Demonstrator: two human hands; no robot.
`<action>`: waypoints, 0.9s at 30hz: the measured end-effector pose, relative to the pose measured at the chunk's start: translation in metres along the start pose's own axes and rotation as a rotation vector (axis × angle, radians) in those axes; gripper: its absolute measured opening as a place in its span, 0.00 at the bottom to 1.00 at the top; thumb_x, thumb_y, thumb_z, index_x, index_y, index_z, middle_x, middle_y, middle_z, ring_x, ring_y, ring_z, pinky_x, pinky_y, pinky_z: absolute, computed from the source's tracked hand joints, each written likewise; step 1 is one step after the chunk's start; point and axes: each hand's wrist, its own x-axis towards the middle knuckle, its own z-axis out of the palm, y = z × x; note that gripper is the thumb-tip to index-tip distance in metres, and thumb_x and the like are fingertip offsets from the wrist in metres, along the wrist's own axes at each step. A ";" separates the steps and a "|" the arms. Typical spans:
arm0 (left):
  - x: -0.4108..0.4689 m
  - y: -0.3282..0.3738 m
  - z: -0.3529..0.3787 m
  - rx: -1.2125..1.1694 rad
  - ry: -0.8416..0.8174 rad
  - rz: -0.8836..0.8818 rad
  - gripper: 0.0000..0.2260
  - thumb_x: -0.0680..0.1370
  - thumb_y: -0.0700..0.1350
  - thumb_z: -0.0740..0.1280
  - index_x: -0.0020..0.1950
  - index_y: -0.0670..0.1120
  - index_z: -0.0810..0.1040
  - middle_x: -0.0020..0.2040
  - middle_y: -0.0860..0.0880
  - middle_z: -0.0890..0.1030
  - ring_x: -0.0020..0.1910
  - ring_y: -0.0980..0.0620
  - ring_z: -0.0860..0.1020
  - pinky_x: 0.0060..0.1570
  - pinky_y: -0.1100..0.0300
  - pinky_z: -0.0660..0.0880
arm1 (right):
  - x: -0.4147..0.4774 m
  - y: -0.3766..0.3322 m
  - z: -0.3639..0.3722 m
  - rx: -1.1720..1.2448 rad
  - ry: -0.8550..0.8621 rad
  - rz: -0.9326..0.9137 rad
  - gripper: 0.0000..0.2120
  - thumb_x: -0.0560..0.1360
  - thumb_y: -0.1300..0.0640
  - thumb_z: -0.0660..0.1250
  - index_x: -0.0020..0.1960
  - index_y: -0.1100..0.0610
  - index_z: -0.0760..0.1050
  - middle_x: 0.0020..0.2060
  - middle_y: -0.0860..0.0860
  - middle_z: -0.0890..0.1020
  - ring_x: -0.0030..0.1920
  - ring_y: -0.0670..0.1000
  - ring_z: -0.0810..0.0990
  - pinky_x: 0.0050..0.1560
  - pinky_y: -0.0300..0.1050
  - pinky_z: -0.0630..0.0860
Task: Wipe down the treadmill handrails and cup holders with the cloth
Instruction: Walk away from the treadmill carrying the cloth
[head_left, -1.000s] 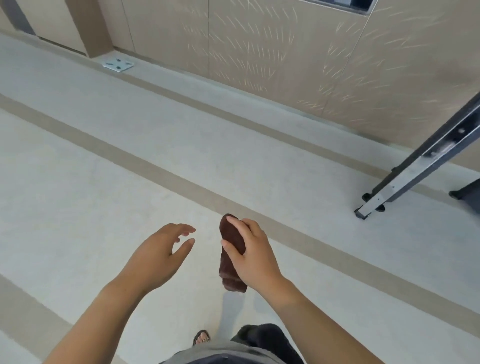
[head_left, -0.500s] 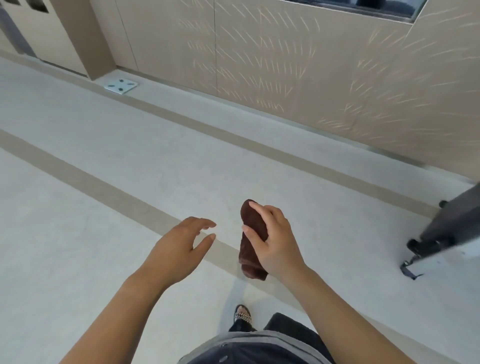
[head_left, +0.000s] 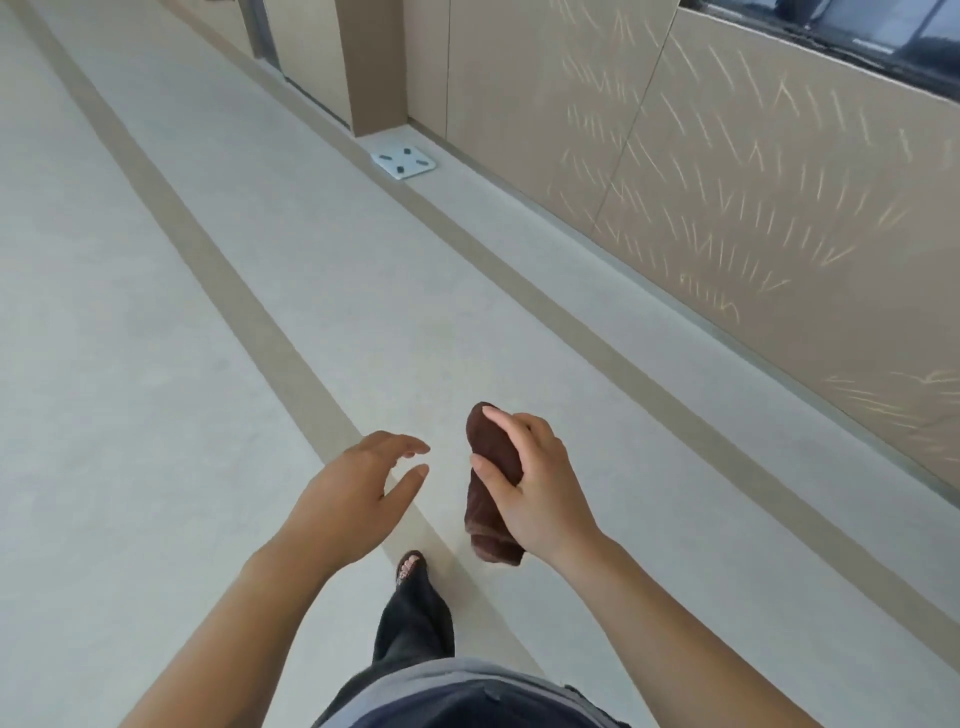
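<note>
1. I am looking down at my own two bare arms, held out in front of me above a pale floor (head_left: 156, 364) crossed by long tan stripes.

2. My right hand (head_left: 535, 483) is closed around a dark brown cloth (head_left: 491, 499), rolled or folded into a thick bundle. My fingers (head_left: 501, 423) lie over its upper end and my thumb presses its side, while the lower end hangs free below my palm.

3. My left hand (head_left: 358, 488) is empty, palm down, fingers loosely curled and spread. It sits just beside the cloth without touching it.

4. Below my arms I see one dark trouser leg and a foot (head_left: 410, 566) in an open sandal, planted on a tan stripe.

5. To the right runs a beige panelled wall (head_left: 753, 182) with a dark window strip at its top. A small white square plate (head_left: 402, 162) lies on the floor near the wall's base, well away from me.

6. No treadmill is in view (no handrail or cup holder either), so I judge the wiping has not begun here and I am only carrying the cloth.

7. The next move, as I judge it, calls for finding the treadmill, then opening out the bundle so a flat face of cloth can wrap a handrail; my free hand could help unfold it.
</note>
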 end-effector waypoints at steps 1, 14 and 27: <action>0.029 -0.008 -0.013 0.011 -0.004 -0.007 0.12 0.78 0.55 0.58 0.60 0.58 0.73 0.57 0.60 0.75 0.50 0.57 0.77 0.53 0.53 0.75 | 0.033 0.000 0.001 -0.007 0.000 -0.001 0.22 0.76 0.47 0.62 0.69 0.43 0.64 0.64 0.47 0.69 0.62 0.50 0.68 0.61 0.39 0.64; 0.364 -0.060 -0.130 0.088 -0.009 -0.043 0.12 0.78 0.55 0.58 0.60 0.59 0.72 0.57 0.62 0.74 0.48 0.57 0.77 0.50 0.56 0.75 | 0.390 0.029 -0.002 0.007 0.056 -0.023 0.22 0.76 0.47 0.63 0.69 0.43 0.65 0.61 0.45 0.70 0.60 0.49 0.69 0.59 0.39 0.65; 0.692 -0.093 -0.216 0.030 0.076 -0.105 0.12 0.77 0.56 0.59 0.59 0.60 0.72 0.55 0.62 0.75 0.48 0.59 0.77 0.49 0.57 0.75 | 0.752 0.062 -0.010 0.030 -0.015 -0.062 0.22 0.76 0.46 0.63 0.68 0.43 0.65 0.62 0.46 0.70 0.60 0.49 0.69 0.59 0.41 0.66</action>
